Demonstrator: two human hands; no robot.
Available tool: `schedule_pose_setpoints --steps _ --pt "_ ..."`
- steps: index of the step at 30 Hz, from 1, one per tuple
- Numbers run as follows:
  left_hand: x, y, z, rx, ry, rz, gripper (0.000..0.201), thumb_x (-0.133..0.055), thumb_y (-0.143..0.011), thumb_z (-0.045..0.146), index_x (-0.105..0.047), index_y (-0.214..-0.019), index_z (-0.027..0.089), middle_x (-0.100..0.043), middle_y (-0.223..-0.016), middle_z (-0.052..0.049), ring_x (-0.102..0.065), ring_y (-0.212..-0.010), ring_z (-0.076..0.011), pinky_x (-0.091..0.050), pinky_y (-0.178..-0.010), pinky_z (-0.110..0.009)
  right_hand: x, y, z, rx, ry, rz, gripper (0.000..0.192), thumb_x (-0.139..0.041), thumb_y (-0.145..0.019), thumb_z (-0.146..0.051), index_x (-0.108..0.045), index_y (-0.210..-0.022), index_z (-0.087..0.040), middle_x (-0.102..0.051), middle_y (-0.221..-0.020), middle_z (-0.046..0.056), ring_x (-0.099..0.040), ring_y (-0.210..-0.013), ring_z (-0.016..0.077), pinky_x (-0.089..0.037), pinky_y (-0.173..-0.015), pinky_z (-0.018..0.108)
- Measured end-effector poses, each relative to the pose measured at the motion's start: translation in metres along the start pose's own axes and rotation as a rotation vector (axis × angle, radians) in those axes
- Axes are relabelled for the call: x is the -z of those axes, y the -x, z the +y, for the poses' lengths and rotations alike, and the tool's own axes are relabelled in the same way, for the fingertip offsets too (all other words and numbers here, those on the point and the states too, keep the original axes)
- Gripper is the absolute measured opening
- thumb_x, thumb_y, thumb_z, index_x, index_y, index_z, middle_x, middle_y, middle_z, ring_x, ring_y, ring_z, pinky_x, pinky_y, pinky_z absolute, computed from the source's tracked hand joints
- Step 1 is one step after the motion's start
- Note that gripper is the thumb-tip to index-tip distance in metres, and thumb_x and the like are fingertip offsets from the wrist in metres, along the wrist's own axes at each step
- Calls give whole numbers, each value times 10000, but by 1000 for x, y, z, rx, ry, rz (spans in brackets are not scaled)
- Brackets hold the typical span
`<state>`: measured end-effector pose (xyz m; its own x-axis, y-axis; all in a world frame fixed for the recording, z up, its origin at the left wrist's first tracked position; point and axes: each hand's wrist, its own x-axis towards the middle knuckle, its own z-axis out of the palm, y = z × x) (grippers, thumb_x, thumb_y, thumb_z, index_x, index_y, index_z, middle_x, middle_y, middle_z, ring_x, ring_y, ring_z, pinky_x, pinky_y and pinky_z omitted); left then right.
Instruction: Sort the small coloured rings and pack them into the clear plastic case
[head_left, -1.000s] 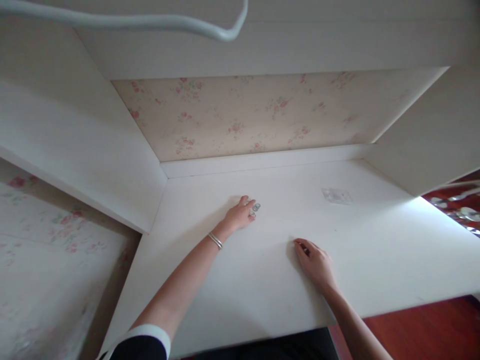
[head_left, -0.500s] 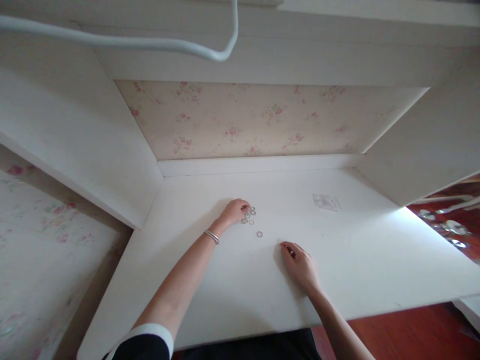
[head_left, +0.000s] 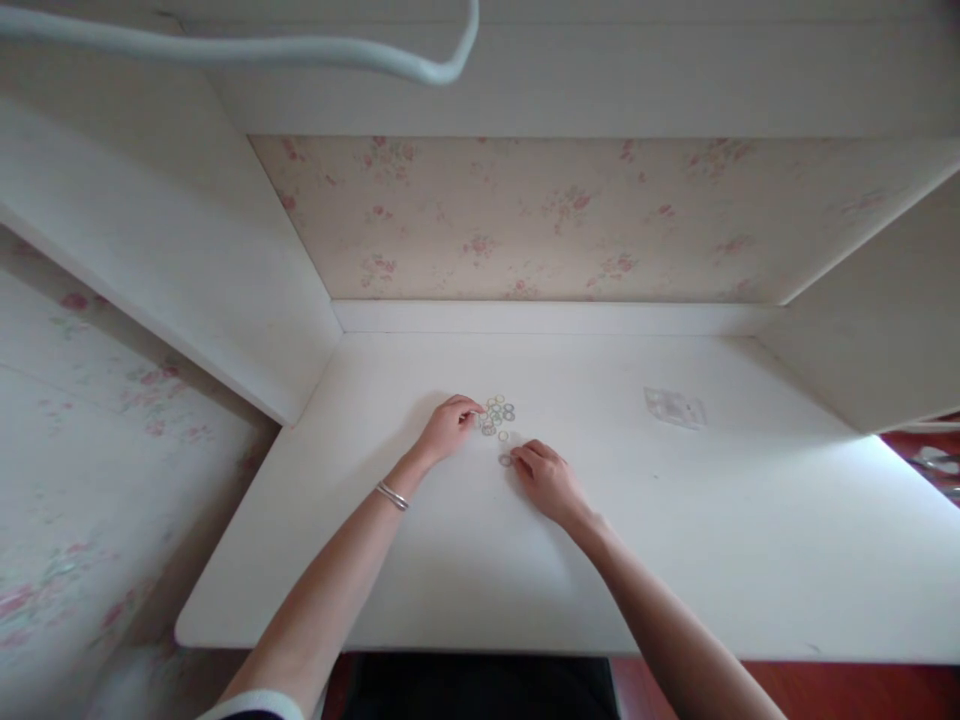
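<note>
A small pile of thin rings (head_left: 495, 411), some silvery and some yellowish, lies on the white desk. My left hand (head_left: 448, 427), wearing bracelets at the wrist, is at the pile's left side with thumb and fingers pinched together; whatever is between them is too small to make out. Below the pile, one separate ring (head_left: 505, 461) lies flat. The closed fingertips of my right hand (head_left: 550, 482) are on this ring's right edge. Another loose ring (head_left: 503, 436) sits between it and the pile.
A clear plastic bag (head_left: 675, 408) lies on the desk (head_left: 450, 580) to the right. White side panels and a floral back wall (head_left: 525, 220) enclose the desk. A thick white cable or tube (head_left: 337, 52) crosses overhead at the upper left.
My right hand has moved left and away from me, up to the separate ring. My left hand stays beside the pile, shifted slightly to its left. The view has tilted a little.
</note>
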<state>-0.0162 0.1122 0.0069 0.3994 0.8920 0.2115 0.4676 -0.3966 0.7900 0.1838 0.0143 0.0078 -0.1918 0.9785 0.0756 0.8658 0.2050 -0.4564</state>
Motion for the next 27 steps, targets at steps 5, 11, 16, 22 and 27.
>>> schedule_pose_setpoints --steps 5,11,16,22,27 --pt "-9 18 10 -26 -136 -60 233 -526 -821 191 -641 -1023 204 -599 -1028 -69 -575 -932 -177 -475 -866 -314 2 -38 4 -46 93 40 317 -395 -892 -220 -570 -1155 -236 -565 -1134 79 -543 -976 190 -427 -804 287" --pt "-22 19 15 -55 -322 -20 247 -586 -798 212 -619 -1042 199 -582 -1034 -71 -532 -1003 -208 -423 -939 -353 3 -52 3 49 143 17 391 -501 -849 -382 -518 -1226 -281 -508 -1250 66 -467 -1086 249 -371 -890 376" --pt "-25 20 17 -42 -327 16 232 -479 -853 172 -606 -1044 206 -567 -1039 -71 -528 -1007 -192 -417 -936 -332 0 -62 28 -28 89 84 290 -433 -881 -269 -602 -1114 -232 -566 -1171 79 -479 -1065 241 -371 -893 379" --pt "-30 36 26 13 -344 2 496 -669 -725 422 -527 -1163 235 -512 -1149 -78 -494 -1064 -238 -392 -944 -371 -8 -52 45 -101 -170 353 321 -373 -894 -269 -594 -1103 -169 -554 -1158 103 -540 -995 177 -431 -854 296" --pt "-39 32 23 38 -393 73 411 -619 -780 411 -523 -1138 234 -516 -1125 -68 -496 -1048 -226 -390 -929 -379 -17 -25 41 -182 -309 505 303 -383 -895 -335 -633 -949 -172 -606 -988 77 -569 -759 139 -462 -701 262"
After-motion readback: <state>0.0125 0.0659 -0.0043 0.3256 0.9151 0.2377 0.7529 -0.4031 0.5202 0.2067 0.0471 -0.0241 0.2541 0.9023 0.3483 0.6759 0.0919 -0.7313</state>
